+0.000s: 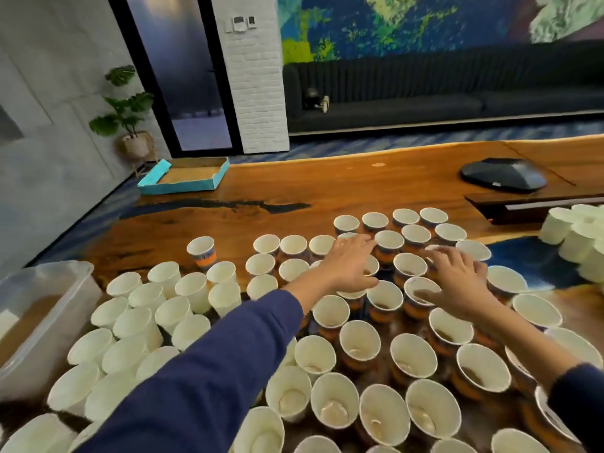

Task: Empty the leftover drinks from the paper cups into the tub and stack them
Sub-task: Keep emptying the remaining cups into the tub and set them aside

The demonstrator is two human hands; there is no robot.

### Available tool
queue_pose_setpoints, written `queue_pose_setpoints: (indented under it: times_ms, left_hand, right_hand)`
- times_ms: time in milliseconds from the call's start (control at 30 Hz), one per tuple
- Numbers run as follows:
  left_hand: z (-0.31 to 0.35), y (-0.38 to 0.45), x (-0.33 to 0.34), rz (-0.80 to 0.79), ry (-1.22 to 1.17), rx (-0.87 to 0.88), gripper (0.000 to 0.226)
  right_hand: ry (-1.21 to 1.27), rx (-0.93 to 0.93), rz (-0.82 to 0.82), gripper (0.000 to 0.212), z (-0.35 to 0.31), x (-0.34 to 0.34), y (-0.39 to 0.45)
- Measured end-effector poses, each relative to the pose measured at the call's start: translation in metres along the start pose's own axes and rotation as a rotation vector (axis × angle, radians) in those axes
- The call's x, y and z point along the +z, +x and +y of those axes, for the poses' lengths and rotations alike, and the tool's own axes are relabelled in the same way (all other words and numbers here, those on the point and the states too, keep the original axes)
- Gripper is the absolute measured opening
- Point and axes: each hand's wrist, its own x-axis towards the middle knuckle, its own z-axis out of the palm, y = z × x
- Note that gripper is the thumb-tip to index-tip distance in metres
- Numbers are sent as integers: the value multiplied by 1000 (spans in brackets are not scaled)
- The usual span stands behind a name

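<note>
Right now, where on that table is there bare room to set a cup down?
Bare wood lies beyond the cups, between the teal tray and the black device. Near the tub and under both hands, cups crowd rim to rim.

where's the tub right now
In the head view the clear plastic tub sits at the far left edge of the wooden table, beside the plain white paper cups, with brown liquid in it, well left of both hands.

wooden table [343,188] | paper cups [359,344] | tub [49,308] | teal tray [186,178] | black device [503,174]
</note>
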Motion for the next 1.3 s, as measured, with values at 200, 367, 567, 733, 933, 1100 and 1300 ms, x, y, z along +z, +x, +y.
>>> queue_pose_setpoints:
  times_ms: [200,367,567,733,933,1100,1300]
  left_hand:
    - [66,4,33,-101,-38,195,73]
    - [100,20,56,-137,-18,254,74]
    - [115,38,74,-220,122,298,82]
    - [116,47,95,-270,171,277,87]
    - [114,53,110,-243,141,251,85]
    - [113,59,116,-177,158,208,82]
    - [109,56,116,-148,50,169,78]
  right_hand:
    - [24,112,-64,71,58,14,-65]
    - [8,135,-93,70,81,23,-96]
    - [-43,109,-193,88,88,42,-107]
    - [-78,83,-214,96,87,51,-102]
    - [-133,66,-264,96,89,61,-90]
    - [-147,40,-260,90,92,62,-85]
    - [-101,11,-244,85,94,62,-82]
